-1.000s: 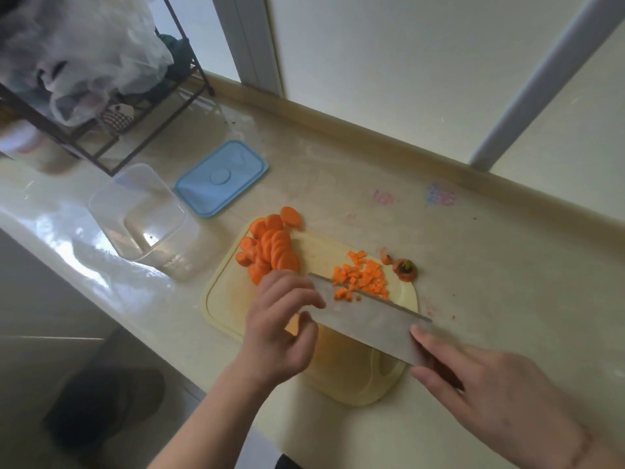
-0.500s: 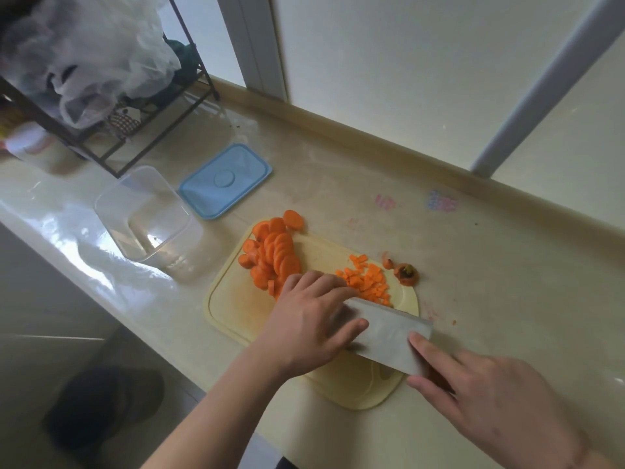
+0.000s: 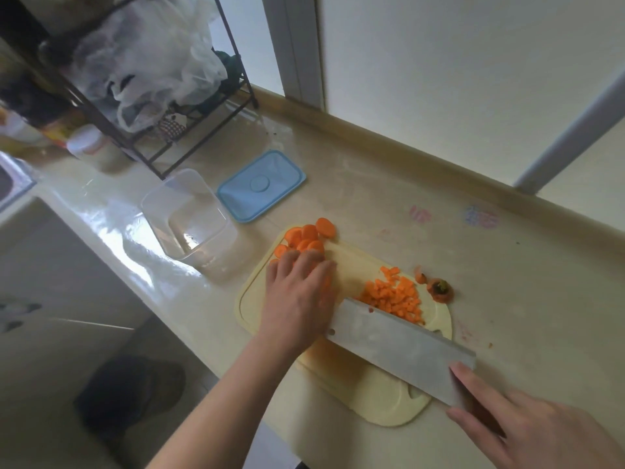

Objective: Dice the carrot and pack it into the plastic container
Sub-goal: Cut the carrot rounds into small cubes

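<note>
Carrot slices, round and orange (image 3: pixel 306 239), are lying in a heap at the far left corner of the pale yellow plastic cutting board (image 3: pixel 378 397). Your left hand (image 3: pixel 297 299) is resting on top of that heap with its fingers spread flat, so some slices are hiding under it. Small orange carrot cubes (image 3: pixel 394 296) are sitting in a pile on the right part of the board. Your right hand (image 3: pixel 537 431) is holding the wide grey steel cleaver (image 3: pixel 399 346) at the board's near right corner. Its fingers are wrapping the dark handle, and one finger is lying straight along the side of the blade. The blade is crossing the board just on the near side of the cubes. The brown-topped carrot end (image 3: pixel 439 290) is sitting at the board's right edge. The clear plastic container (image 3: pixel 184 216) is standing just left of the board. The blue plastic lid (image 3: pixel 262 185) is lying flat beyond the board, just beside the container.
</note>
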Action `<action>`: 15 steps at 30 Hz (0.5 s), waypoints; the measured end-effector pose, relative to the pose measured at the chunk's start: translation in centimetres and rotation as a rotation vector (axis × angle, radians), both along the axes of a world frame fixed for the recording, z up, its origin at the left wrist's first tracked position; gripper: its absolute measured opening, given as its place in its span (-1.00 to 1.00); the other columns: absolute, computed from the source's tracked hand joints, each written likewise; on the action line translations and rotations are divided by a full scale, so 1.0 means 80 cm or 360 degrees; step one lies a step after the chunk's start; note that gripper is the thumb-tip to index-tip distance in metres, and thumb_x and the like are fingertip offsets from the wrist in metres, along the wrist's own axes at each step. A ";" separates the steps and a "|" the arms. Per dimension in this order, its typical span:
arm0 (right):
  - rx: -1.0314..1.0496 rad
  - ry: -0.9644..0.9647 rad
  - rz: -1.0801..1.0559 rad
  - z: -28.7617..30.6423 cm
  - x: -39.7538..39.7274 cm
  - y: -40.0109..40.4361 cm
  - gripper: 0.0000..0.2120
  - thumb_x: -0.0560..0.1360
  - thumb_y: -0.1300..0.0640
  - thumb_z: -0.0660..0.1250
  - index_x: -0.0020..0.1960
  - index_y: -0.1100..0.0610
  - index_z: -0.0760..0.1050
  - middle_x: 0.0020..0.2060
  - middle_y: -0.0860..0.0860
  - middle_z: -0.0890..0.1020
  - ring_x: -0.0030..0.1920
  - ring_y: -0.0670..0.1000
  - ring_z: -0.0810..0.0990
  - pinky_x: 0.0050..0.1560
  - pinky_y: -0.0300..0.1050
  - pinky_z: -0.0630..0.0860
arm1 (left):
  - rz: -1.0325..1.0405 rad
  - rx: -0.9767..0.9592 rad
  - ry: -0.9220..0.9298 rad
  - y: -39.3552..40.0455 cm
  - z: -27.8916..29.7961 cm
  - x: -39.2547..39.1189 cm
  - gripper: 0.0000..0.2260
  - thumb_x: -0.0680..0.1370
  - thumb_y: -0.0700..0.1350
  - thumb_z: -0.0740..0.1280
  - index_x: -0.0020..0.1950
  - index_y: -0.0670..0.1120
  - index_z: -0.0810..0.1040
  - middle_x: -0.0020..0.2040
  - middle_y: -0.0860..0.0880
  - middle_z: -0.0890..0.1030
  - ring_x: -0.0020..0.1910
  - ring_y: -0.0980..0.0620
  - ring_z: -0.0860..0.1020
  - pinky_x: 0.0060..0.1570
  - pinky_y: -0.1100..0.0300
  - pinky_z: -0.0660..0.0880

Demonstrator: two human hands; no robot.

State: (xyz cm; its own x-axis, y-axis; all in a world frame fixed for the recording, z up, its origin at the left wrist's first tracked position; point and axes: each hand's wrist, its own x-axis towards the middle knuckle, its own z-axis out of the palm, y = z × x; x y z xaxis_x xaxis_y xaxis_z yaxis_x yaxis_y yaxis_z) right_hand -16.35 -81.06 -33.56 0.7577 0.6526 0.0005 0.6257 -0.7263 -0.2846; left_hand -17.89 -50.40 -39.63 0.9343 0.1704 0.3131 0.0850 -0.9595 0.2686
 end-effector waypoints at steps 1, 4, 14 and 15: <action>0.0016 0.0015 -0.0022 0.000 -0.001 -0.002 -0.38 0.55 -0.34 -0.01 0.09 0.01 0.68 -0.62 0.01 0.45 -0.71 0.00 0.37 -0.69 -0.19 0.35 | 0.0033 0.0097 0.0064 0.008 -0.003 0.002 -0.64 0.48 0.09 0.35 0.20 -0.05 0.63 0.25 -0.05 0.56 0.21 -0.20 0.41 0.13 -0.08 0.34; 0.0054 0.0057 -0.0044 0.002 -0.003 -0.003 -0.38 0.55 -0.33 -0.01 0.05 0.03 0.70 -0.62 0.01 0.48 -0.71 -0.04 0.37 -0.67 -0.24 0.37 | -0.0005 0.0217 0.0228 0.025 -0.006 0.005 -0.52 0.37 0.06 0.59 0.23 -0.04 0.62 0.30 -0.08 0.50 0.25 -0.18 0.32 0.08 -0.19 0.48; 0.0208 0.0667 -0.0449 0.023 -0.019 -0.014 -0.56 0.42 -0.43 0.11 0.14 -0.29 0.55 -0.43 -0.20 0.62 -0.51 -0.21 0.53 -0.43 -0.28 0.52 | 0.0295 -0.0402 -0.0295 0.032 -0.006 -0.037 -0.45 0.44 0.27 0.42 0.21 -0.13 0.62 0.19 -0.10 0.57 0.21 -0.06 0.39 0.21 0.01 0.37; 0.0328 0.0773 -0.0576 0.029 -0.024 -0.005 -0.61 0.37 -0.44 0.15 0.05 -0.35 0.58 -0.37 -0.25 0.64 -0.40 -0.28 0.58 -0.30 -0.42 0.51 | 0.0322 -0.0473 -0.0321 0.024 -0.010 -0.056 -0.47 0.44 0.26 0.42 0.20 -0.12 0.60 0.17 -0.08 0.57 0.19 -0.03 0.41 0.20 0.02 0.37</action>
